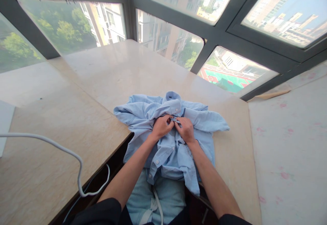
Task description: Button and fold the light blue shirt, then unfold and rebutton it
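A light blue button-up shirt lies face up on the stone-look ledge, its collar away from me and its lower hem hanging over the edge towards my lap. My left hand pinches the shirt's front edge just below the collar. Close beside it, my right hand pinches the opposite front edge, fingertips nearly meeting the left ones. White buttons show above and below my hands; the lower front hangs apart. Whatever button sits between my fingertips is too small to make out.
The pale ledge runs back to dark-framed windows. A white cable loops over its front left edge. At the far left stands a white flat-sided object. Flower-patterned wallpaper borders the right side.
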### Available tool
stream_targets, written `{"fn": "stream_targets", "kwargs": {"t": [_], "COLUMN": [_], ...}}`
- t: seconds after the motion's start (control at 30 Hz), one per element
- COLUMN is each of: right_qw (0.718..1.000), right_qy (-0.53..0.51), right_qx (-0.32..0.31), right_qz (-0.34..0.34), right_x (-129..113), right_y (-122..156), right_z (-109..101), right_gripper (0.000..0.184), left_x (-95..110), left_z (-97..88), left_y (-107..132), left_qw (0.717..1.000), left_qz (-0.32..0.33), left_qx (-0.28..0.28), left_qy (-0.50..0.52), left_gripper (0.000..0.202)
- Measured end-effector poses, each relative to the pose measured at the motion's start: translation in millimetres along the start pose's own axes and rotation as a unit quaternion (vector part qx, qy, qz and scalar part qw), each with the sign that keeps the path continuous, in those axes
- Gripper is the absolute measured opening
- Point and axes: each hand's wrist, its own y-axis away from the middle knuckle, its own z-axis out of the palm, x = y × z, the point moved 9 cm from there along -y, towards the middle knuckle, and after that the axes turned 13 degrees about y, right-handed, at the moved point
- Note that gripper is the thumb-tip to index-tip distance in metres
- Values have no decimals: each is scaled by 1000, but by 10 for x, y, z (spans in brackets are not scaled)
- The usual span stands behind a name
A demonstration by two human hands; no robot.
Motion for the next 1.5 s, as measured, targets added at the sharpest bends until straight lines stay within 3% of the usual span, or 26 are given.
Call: {"fn": "stream_targets", "kwargs": {"t": [0.17, 0.3, 0.47, 0.57, 0.7, 0.83, 0.93, 1.03, 1.17, 1.23, 1.33, 1.43, 1.5], "right_qw": [1000, 997, 985, 972, 964, 962, 971, 982, 990, 989, 989, 994, 996], "right_qy": [-18, -33, -71, -91, -110, -125, -127, -129, -128, -133, -133, -105, -86], "right_qx": [3, 46, 111, 139, 140, 127, 104, 71, 33, 29, 29, 22, 16], "right_qz": [14, 43, 115, 166, 196, 208, 176, 115, 57, 52, 47, 25, 18], "right_x": [33, 82, 197, 277, 315, 334, 277, 169, 66, 61, 51, -2, -24], "right_y": [7, 15, 44, 83, 129, 159, 129, 82, 60, 64, 70, 70, 71], "right_z": [-3, -97, -276, -344, -352, -351, -338, -286, -188, -167, -165, -163, -154], "right_gripper": [21, 20, 16, 14, 13, 11, 9, 8, 11, 14, 15, 16, 16], "left_x": [-20, -40, -109, -142, -162, -135, -87, 33, 230, 310, 354, 235, 128], "left_z": [-17, -36, -207, -242, -308, -384, -368, -365, -320, -261, -116, -25, -21], "left_y": [-5, -7, 20, 40, 65, 76, 66, 82, 133, 151, 141, 82, 49], "left_qw": [999, 999, 983, 972, 961, 963, 974, 979, 958, 951, 954, 969, 973], "left_qz": [-11, -16, -41, -62, -75, -62, -43, 4, 86, 134, 183, 132, 71], "left_qx": [10, 18, 115, 141, 174, 204, 195, 201, 202, 182, 107, 50, 46], "left_qy": [36, 49, 137, 176, 204, 163, 103, -23, -183, -213, -213, -205, -214], "left_gripper": [16, 15, 20, 21, 25, 30, 30, 19, 12, 22, 33, 35, 36]}}
